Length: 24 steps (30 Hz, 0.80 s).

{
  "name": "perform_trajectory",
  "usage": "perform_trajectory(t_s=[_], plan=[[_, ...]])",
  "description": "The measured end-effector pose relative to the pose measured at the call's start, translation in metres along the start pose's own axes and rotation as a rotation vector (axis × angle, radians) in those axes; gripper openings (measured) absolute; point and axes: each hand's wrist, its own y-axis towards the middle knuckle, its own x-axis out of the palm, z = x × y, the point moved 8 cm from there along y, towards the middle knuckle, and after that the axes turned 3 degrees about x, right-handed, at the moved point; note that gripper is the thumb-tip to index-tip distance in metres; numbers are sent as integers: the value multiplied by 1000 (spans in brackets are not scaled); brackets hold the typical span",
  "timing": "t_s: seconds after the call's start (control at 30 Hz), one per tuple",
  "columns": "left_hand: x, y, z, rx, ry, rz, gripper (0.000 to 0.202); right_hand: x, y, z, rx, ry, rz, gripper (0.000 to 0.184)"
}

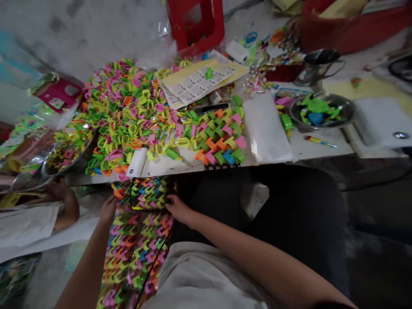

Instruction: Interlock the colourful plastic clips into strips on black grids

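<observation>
Below the table edge, a transparent pack of interlocked coloured plastic pieces [149, 193] lies between my hands. My left hand [108, 209] is closed at its left edge, with the fingertips partly hidden. At the right edge, my right hand [178, 209] grips the pack between thumb and fingers. Longer packs of the same zigzag pieces [135, 253] lie underneath, beside my lap, and a thin black cord runs over them. On the table, just ahead, sits a block of neatly nested pieces [222, 135] in green, orange, pink and blue.
Loose coloured pieces [128, 107] are heaped across the table's left half. Transparent plastic bags [268, 128] lie right of the block, near a metal bowl [349, 112] and a metal mug [309, 73]. A red stool [180, 30] stands behind. Another person's arm [67, 206] is at left.
</observation>
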Motion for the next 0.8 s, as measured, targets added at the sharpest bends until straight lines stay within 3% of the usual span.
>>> perform_trajectory(t_s=[0.07, 0.13, 0.17, 0.23, 0.3, 0.37, 0.63, 0.8], plan=[[1, 0, -3, -17, -36, 13, 35, -5, -45, 1, -73, -25, -211, 27], [3, -1, -7, -32, -63, 24, 39, -10, -94, 3, -120, 17, -510, 34], [4, -2, -8, -40, -76, 29, 41, -19, -111, 8, -87, 8, -574, 40], [5, -4, -9, -51, -96, 38, 42, -44, -126, 16, -52, -32, -530, 45], [6, -7, -8, -54, -112, 39, 41, -65, -124, 24, -37, -123, -420, 49], [8, -9, -5, -47, -130, 23, 38, -74, -114, 29, -32, -194, -360, 52], [21, -11, -3, -15, -216, -74, 30, -51, -80, 25, -38, -506, -407, 46], [24, -12, -5, -17, -262, -84, 27, -59, -73, 24, 40, -593, -468, 51]])
